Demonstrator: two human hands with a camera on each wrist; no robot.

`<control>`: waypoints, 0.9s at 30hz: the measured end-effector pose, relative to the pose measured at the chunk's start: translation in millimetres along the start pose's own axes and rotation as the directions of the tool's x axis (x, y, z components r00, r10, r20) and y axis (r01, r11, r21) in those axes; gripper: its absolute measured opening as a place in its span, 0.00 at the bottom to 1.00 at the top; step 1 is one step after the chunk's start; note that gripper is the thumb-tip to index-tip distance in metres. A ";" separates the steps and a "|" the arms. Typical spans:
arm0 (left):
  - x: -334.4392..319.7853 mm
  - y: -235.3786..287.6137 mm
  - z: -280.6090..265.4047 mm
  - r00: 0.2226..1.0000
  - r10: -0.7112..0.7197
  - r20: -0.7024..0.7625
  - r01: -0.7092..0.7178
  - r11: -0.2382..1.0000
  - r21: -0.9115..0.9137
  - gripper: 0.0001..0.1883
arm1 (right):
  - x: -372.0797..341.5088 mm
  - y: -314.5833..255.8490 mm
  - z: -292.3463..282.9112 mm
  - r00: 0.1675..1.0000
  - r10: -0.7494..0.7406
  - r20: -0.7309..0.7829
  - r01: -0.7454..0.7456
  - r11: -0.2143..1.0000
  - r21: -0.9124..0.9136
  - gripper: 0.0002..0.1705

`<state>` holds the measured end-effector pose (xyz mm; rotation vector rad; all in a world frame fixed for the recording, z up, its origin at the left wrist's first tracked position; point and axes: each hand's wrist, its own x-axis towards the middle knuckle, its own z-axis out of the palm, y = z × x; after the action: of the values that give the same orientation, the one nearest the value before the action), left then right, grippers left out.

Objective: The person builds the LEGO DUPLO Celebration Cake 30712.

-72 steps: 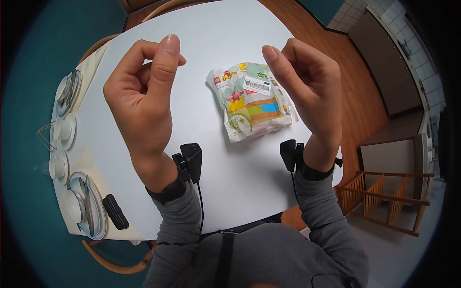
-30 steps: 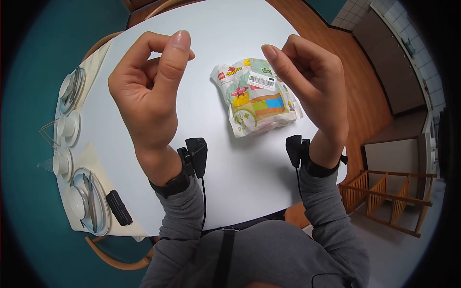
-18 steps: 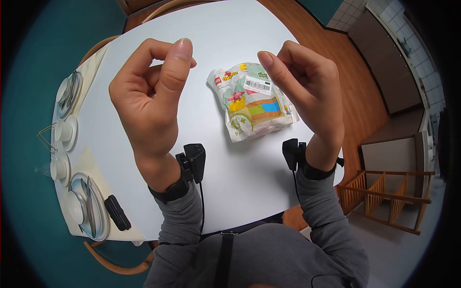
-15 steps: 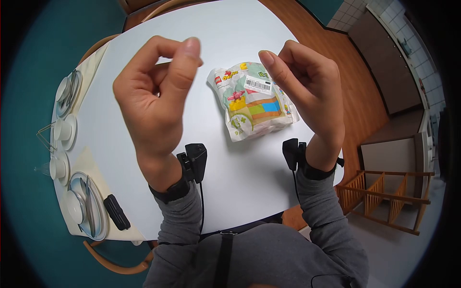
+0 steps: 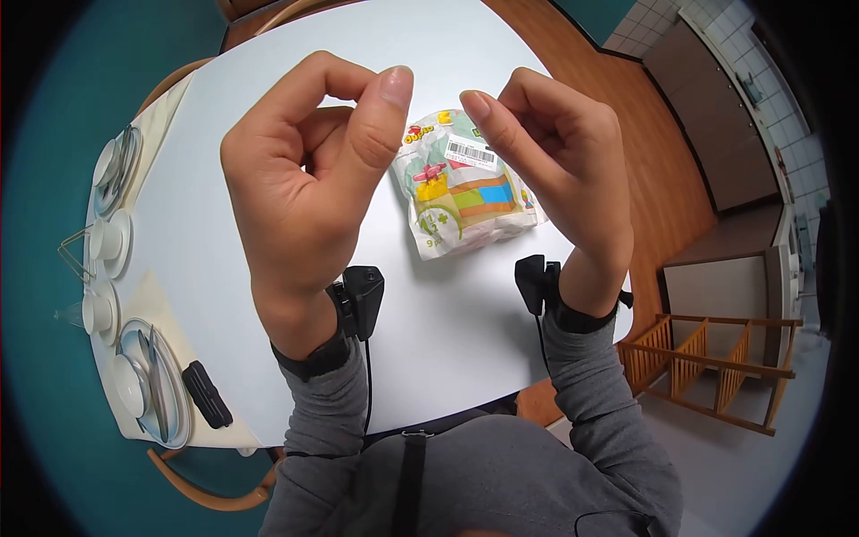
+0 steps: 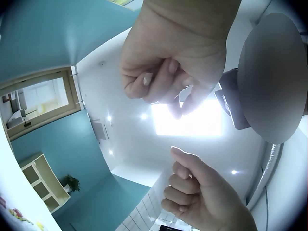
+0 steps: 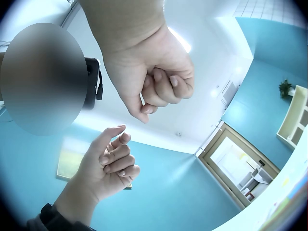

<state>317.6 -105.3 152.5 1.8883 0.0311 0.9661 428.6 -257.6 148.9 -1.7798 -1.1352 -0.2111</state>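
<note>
Both hands are raised above the white table (image 5: 429,358) in the head view, fingers curled in and thumbs up, with nothing seen in either. My left hand (image 5: 300,192) is on the left, its thumb overlapping the upper left corner of a toy-brick bag (image 5: 470,210). That bag lies on the table, printed with "duplo" and coloured bricks, a barcode sticker near its top. On the right, my right hand (image 5: 573,170) overlaps the bag's upper right edge. A gap separates the two thumbs. The left wrist view shows folded fingers on my left hand (image 6: 173,57); so does the right wrist view on my right hand (image 7: 151,77).
Along the table's left side stand a stacked plate (image 5: 183,407) with bowl and cutlery, cups (image 5: 98,313) on saucers, and another plate setting (image 5: 130,174). A black case (image 5: 207,394) lies beside them. A wooden rack (image 5: 707,367) stands on the floor at right.
My left hand has moved right and a little up, towards the right hand. The right hand has shifted slightly left in view. The bag stays in place on the table.
</note>
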 end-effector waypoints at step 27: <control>3.6 -8.9 6.4 0.996 0.034 -0.076 -0.037 0.999 -0.034 0.11 | 1.7 2.6 -1.7 0.998 0.040 0.047 -0.039 0.999 -0.037 0.16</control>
<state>327.3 -104.0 146.5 1.8247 0.0252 1.0560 432.1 -258.2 149.1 -1.8460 -1.1355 -0.1664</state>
